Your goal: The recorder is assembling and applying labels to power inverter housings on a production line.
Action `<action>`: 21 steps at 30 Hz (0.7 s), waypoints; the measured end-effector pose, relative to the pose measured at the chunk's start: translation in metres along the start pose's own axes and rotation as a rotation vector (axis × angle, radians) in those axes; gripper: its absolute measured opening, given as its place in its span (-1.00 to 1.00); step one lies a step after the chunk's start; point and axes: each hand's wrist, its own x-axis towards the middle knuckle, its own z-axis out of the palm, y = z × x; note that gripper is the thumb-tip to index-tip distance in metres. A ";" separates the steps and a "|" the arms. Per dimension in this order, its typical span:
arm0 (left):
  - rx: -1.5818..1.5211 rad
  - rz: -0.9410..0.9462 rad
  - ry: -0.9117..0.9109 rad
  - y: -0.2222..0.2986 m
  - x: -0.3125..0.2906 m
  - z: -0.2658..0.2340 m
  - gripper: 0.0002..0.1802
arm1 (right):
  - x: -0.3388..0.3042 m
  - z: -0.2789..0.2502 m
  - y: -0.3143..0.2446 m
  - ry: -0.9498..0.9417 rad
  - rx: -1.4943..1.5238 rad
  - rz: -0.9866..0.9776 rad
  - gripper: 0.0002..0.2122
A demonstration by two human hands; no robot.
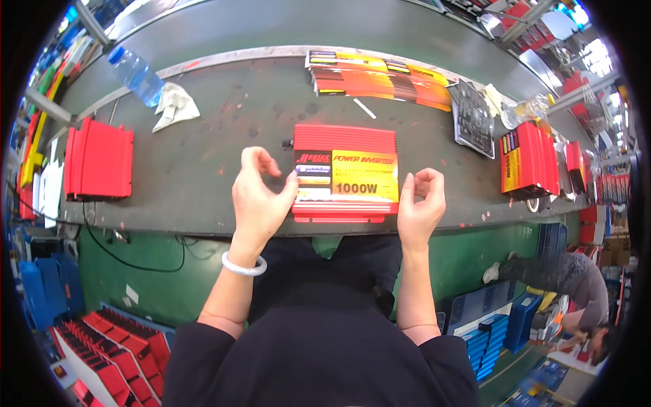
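A red power inverter (344,142) lies on the bench in front of me, its finned top crossed by a black and yellow label (364,178). The thumb of my left hand (261,197) rests at the label's left edge, with the other fingers loosely curled and apart from it. At the opposite side, my right hand (419,209) has its thumb against the inverter's right edge; its bent fingers stand off from the thumb. Neither hand is wrapped around the inverter. A small dark knob or fitting (287,144) sticks out of the inverter's upper left side.
Fanned labels (380,80) lie at the bench's back, beside a dark tray (472,119). More inverters stand left (100,161) and right (527,159). A water bottle (139,78) and white cloth (175,106) sit back left. Another person (576,278) bends down at right.
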 end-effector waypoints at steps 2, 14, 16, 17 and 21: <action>0.076 0.163 -0.002 0.005 -0.003 -0.003 -0.64 | 0.000 -0.002 -0.009 0.067 -0.103 -0.206 -0.89; 0.625 0.507 -0.493 0.009 0.000 -0.013 -0.40 | -0.018 0.010 -0.044 -0.824 -0.452 -0.604 -0.20; 0.649 0.519 -0.494 0.010 -0.002 -0.014 -0.37 | 0.001 -0.009 -0.034 -0.779 -0.581 -0.543 -0.23; 0.649 0.516 -0.505 0.009 -0.001 -0.014 -0.36 | 0.007 -0.019 -0.026 -0.748 -0.614 -0.502 -0.25; 0.634 0.510 -0.502 0.010 -0.001 -0.012 -0.35 | 0.011 -0.049 0.025 -0.583 -0.721 -0.245 -0.27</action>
